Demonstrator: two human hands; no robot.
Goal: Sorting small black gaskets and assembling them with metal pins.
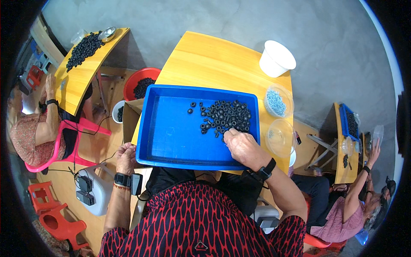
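A blue rectangular tray point(171, 128) sits on the yellow table before me, with a heap of small round black pieces with holes point(231, 115) in its right half. My right hand point(243, 147) reaches over the tray's near right side, its fingers closed at the near edge of the heap. Whatever those fingers hold is hidden. Just outside the tray's near left corner is my left hand point(126, 157), fingers bent together beside the cardboard box point(129, 124). I cannot make out what it holds, if anything.
At right stand a clear tub of pale blue bits point(276, 102), a clear tub point(280, 136) and a white bucket point(277, 59). A red basin point(136, 81) holds black pieces. Other people sit at tables point(81, 88) on both sides; a grey-white stool point(97, 188) stands at left.
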